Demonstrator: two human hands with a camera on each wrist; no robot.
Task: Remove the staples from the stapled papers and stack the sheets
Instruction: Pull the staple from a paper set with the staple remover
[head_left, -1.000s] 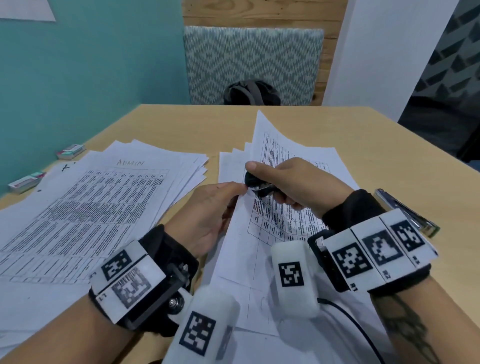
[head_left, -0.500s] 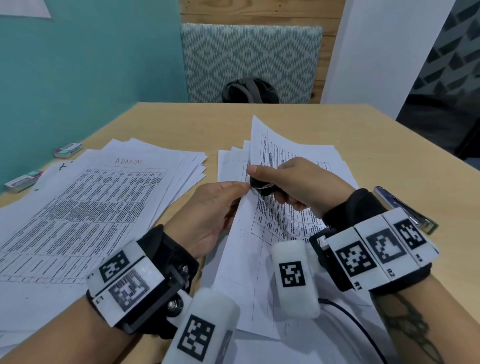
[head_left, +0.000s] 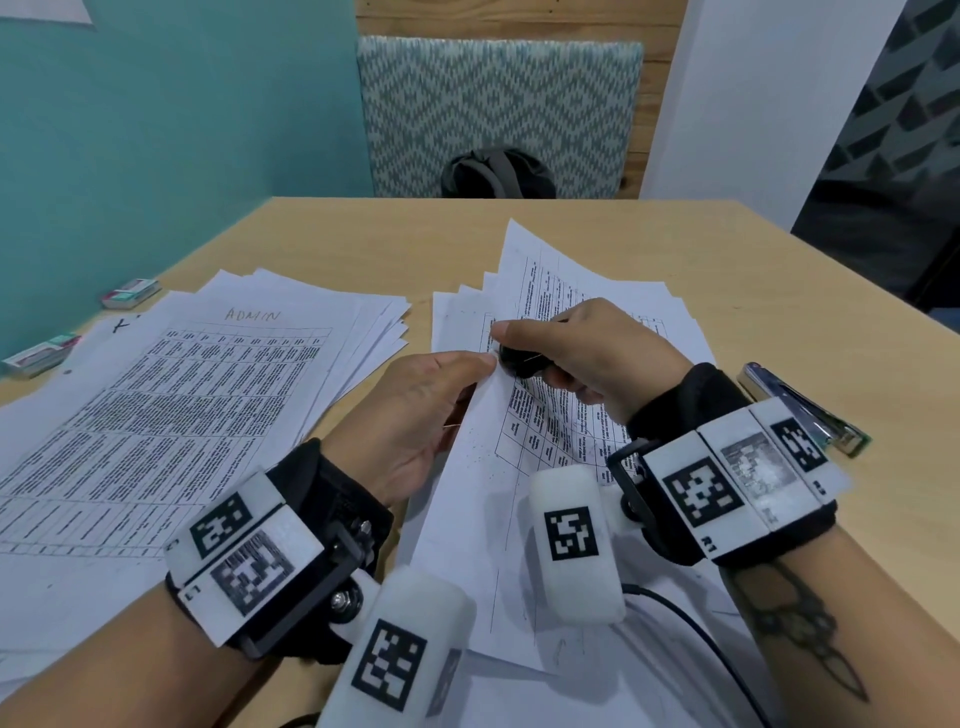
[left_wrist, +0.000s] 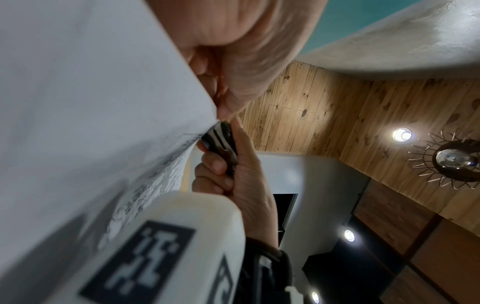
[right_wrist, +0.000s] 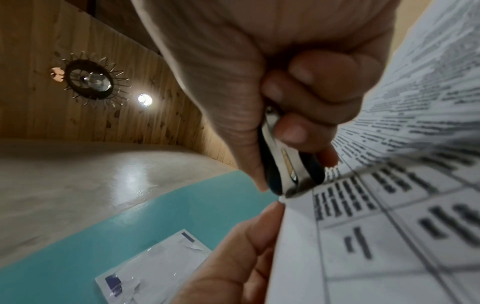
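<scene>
Here the right hand (head_left: 587, 348) has its grip clamped on a small black-and-chrome staple remover (right_wrist: 284, 166), whose tip meets the raised corner of the printed white stapled papers (head_left: 524, 431). Just left of it, the left hand (head_left: 415, 415) pinches that corner. Further left on the tan wooden counter (head_left: 727, 270) lies a loose stack of white printed sheets (head_left: 171, 405).

Small room with a teal wall and wood panelling

A tan wooden surface (head_left: 649, 249) met the teal wall (head_left: 156, 130) on its left. Behind the surface stood a chair with a zigzag-patterned back (head_left: 493, 104), wood panelling (head_left: 519, 15) above it, and a white pillar (head_left: 753, 104) to its right. Overhead, recessed spotlights (right_wrist: 144, 99) lit a plank ceiling (left_wrist: 298, 107).
</scene>
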